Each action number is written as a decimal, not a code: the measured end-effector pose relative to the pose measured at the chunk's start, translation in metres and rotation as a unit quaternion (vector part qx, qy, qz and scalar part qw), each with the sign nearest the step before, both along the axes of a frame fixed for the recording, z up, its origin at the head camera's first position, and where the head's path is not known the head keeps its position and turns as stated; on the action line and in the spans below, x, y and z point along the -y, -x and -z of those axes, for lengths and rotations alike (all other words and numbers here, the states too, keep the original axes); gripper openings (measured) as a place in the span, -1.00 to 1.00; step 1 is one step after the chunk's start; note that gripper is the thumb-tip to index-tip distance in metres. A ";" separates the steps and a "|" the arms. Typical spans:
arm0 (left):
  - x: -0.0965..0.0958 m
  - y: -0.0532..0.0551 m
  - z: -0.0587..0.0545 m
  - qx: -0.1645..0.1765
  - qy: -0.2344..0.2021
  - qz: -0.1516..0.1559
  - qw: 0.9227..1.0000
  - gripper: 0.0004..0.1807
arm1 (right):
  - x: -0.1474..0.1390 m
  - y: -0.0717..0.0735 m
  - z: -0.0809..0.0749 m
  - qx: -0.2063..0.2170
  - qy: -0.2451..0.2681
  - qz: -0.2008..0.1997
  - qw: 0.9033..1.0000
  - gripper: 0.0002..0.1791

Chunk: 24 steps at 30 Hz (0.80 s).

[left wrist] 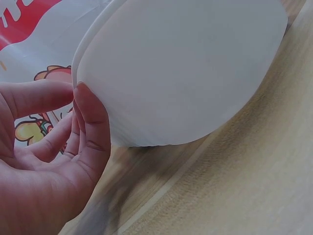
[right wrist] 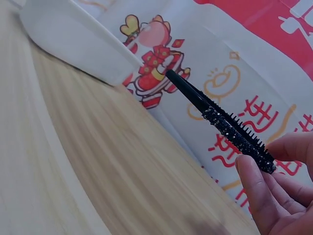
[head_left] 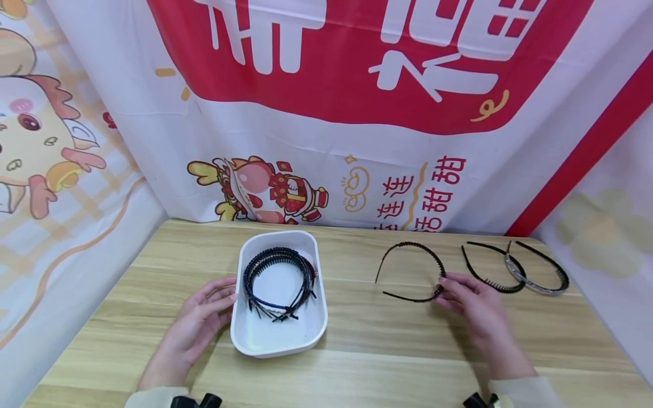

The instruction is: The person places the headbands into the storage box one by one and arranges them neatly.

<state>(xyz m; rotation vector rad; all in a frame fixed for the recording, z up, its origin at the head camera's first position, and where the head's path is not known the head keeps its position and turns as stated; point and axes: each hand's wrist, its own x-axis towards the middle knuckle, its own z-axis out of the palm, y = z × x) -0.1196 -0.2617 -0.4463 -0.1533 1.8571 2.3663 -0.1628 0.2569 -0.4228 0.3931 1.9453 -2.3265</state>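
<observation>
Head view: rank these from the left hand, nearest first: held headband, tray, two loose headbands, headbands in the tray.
1. Tray: touching the left hand.
2. Headbands in the tray: just to the right.
3. Held headband: farther right, in the right hand.
4. Two loose headbands: far right, beyond that hand.

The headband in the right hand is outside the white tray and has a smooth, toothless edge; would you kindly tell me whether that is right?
Not quite: the headband in the right hand is outside the white tray, but it has a row of teeth, as the right wrist view shows.
</observation>
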 end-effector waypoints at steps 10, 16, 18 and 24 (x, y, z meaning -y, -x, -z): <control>-0.001 -0.001 -0.002 -0.001 0.003 -0.001 1.000 -0.61 | 0.020 0.006 0.002 -0.006 -0.008 -0.018 1.000 -0.86; -0.002 -0.001 -0.003 0.003 0.003 -0.001 1.000 -0.62 | 0.029 0.008 0.000 0.007 -0.014 -0.020 1.000 -0.77; -0.002 -0.001 -0.004 0.006 0.004 -0.003 1.000 -0.62 | 0.032 0.009 -0.001 0.009 -0.019 -0.024 0.999 -0.69; -0.002 -0.001 -0.005 0.015 0.008 -0.009 1.000 -0.63 | 0.043 0.011 -0.005 0.016 -0.030 -0.040 0.999 -0.46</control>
